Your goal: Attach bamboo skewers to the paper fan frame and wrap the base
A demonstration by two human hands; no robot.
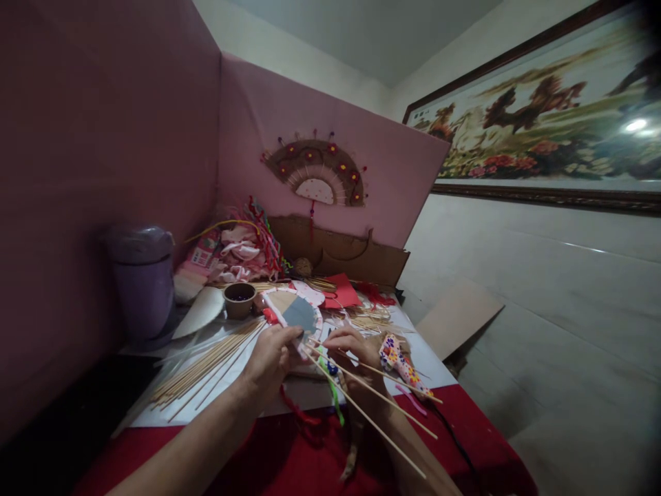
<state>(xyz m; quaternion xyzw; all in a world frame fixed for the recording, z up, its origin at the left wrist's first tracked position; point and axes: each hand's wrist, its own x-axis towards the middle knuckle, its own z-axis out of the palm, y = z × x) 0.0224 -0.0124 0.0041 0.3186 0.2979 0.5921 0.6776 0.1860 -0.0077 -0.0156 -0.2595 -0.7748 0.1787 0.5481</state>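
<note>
My left hand point(273, 362) is closed on the lower edge of a half-round piece point(299, 313) with beige and grey-blue areas and a white rim. Three thin wooden sticks point(376, 425) spread from that edge toward the lower right. With bent fingers, my right hand point(356, 358) pinches one of the sticks close to where it meets the piece; the fingertips are partly hidden. Just right of this hand lies a flower-patterned glue gun point(400, 362) with a dark cord. Green and red strips point(335, 396) show below the hands.
More sticks point(217, 365) lie fanned out at left, near a brown cup point(239, 310) and a purple bin point(144, 296). Ribbons and yarn point(242, 244) are heaped behind. Red paper point(341, 291) lies farther back. A decorated fan point(317, 162) hangs on the pink panel point(397, 165).
</note>
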